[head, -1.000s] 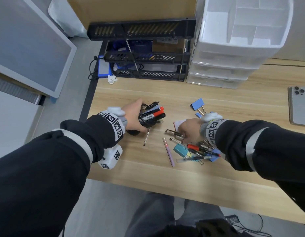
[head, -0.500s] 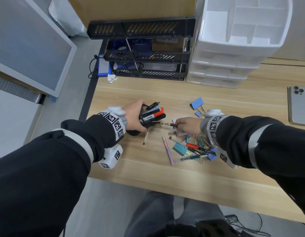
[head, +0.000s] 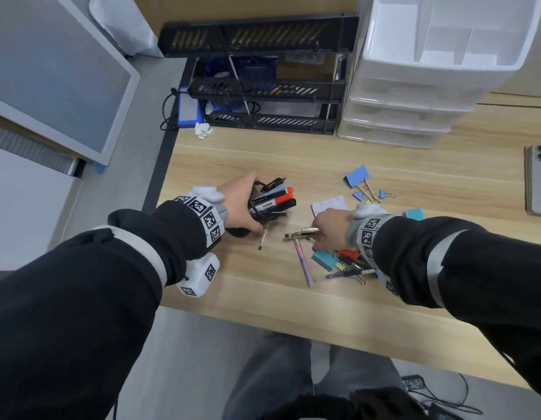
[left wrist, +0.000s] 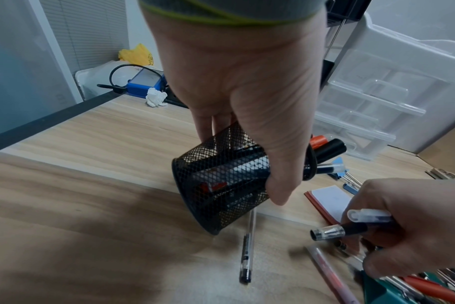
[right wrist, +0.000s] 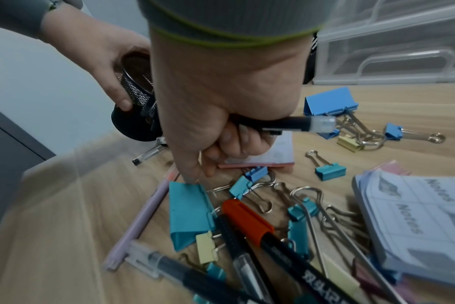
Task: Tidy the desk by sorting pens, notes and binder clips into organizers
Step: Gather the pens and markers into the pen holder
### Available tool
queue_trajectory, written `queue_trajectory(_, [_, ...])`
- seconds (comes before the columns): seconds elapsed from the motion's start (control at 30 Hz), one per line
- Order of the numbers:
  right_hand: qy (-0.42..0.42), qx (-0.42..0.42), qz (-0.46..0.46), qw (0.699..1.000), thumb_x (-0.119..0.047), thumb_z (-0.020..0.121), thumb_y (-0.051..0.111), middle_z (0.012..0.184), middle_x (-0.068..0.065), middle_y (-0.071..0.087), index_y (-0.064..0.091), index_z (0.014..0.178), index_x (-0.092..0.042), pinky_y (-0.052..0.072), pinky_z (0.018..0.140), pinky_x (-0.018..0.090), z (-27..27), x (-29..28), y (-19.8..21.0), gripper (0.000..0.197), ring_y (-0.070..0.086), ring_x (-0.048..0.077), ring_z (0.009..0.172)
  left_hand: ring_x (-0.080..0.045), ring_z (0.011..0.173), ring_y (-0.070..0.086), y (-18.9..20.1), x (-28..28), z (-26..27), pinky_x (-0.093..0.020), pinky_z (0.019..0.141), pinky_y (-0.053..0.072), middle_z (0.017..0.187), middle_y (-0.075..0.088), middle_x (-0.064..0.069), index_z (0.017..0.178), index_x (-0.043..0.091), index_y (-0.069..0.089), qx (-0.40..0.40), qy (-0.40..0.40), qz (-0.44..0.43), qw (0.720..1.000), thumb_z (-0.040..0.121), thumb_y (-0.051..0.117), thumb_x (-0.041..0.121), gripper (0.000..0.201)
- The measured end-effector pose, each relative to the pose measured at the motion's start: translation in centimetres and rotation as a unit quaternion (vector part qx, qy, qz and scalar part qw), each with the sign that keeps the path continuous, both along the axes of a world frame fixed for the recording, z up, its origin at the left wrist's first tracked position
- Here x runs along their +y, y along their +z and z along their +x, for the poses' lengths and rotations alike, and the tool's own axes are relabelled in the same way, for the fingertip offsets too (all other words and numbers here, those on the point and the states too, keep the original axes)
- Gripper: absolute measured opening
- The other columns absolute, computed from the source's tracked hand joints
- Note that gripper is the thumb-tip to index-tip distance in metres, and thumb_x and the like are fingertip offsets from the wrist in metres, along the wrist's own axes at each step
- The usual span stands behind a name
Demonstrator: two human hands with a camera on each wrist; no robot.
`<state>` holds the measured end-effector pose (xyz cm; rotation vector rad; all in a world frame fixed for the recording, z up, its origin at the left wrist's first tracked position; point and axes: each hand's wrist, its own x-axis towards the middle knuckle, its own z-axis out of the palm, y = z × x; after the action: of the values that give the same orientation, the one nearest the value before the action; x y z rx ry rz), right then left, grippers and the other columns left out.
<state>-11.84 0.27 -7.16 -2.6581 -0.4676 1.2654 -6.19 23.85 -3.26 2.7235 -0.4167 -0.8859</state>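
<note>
- Mesh pen cup (left wrist: 222, 181), tilted with its mouth toward the right, gripped around the wall by left hand (head: 239, 204); fingers (left wrist: 283, 185) curled round the mesh, base just above the counter (head: 384, 313).
- Several markers and pens (head: 275, 200) already inside the cup, ends protruding from the mouth; pen sorting judged partly done.
- Black pen with clear cap (right wrist: 296, 124) pinched in right hand (head: 330, 227), fingers (right wrist: 237, 142) curled round the barrel; a second pen apparently in the same grip in the left wrist view, not certain; neither yet in the cup, which lies near, to the left.
- Loose on the counter: clear-barrelled pen (left wrist: 247, 253) under the cup's base, pink pen (head: 304, 263), orange-capped marker (right wrist: 247, 218) and further dark pens in the heap below the right hand.
- Binder clips unsorted: large blue clip (head: 357, 180), small blue clips (right wrist: 394, 131), teal clip (right wrist: 187, 214) and yellow clips (right wrist: 207, 246) tangled among the pens.
- Notes unsorted: small pad with red edge (head: 330, 206) just beyond the right hand, printed note stack (right wrist: 416, 222) at the heap's right.
- White drawer organizer (head: 439, 71) and black tiered tray (head: 263, 86) at the counter's back; top compartments of the white unit bare as far as visible.
- Remaining, by this evidence: rest of pens, all clips, all notes.
</note>
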Motion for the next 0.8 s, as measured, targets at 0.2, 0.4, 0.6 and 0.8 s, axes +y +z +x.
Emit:
queue_trajectory(0.2, [-0.061, -0.017, 0.063, 0.996, -0.04, 0.088, 0.047, 0.078, 0.002, 0.067, 0.059, 0.087, -0.017, 0.054, 0.068, 0.034, 0.2, 0.2, 0.7, 0.026, 0.065, 0.022, 0.073, -0.019, 0.088, 0.063, 0.2, -0.1, -0.3, -0.04, 0.078, 0.055, 0.101, 0.062, 0.003, 0.124, 0.02, 0.043, 0.002, 0.01, 0.0, 1.0, 0.049, 0.093, 0.042, 0.093])
queue_trajectory(0.4, [-0.139, -0.084, 0.156, 0.974, -0.023, 0.097, 0.046, 0.075, 0.006, 0.056, 0.049, 0.087, -0.009, 0.038, 0.06, 0.034, 1.9, -0.4, 3.0, 0.017, 0.053, 0.027, 0.07, -0.02, 0.086, 0.063, 1.4, -0.5, 0.3, -0.042, 0.079, 0.056, 0.1, 0.062, 0.003, 0.121, 0.019, 0.043, -0.01, 0.037, 0.008, 0.999, 0.048, 0.092, 0.046, 0.093])
queue_trajectory(0.6, [-0.265, -0.093, 0.241, 0.929, -0.02, 0.094, 0.05, 0.076, 0.005, 0.053, 0.051, 0.088, -0.012, 0.04, 0.061, 0.032, 3.7, -1.4, 5.2, 0.009, 0.05, 0.022, 0.068, -0.02, 0.088, 0.064, 2.3, -1.5, 0.4, -0.042, 0.081, 0.056, 0.102, 0.063, 0.003, 0.122, 0.019, 0.043, -0.009, 0.035, 0.002, 0.999, 0.047, 0.092, 0.044, 0.092])
queue_trajectory(0.8, [-0.444, -0.114, 0.37, 0.808, -0.029, 0.098, 0.042, 0.069, 0.005, 0.057, 0.052, 0.069, -0.015, 0.041, 0.064, 0.03, 5.7, -0.7, 9.0, 0.034, 0.048, 0.017, 0.061, -0.02, 0.091, 0.063, 2.7, -2.6, 0.0, -0.039, 0.082, 0.056, 0.105, 0.062, 0.001, 0.129, 0.017, 0.041, -0.006, 0.021, -0.006, 1.0, 0.049, 0.094, 0.04, 0.099])
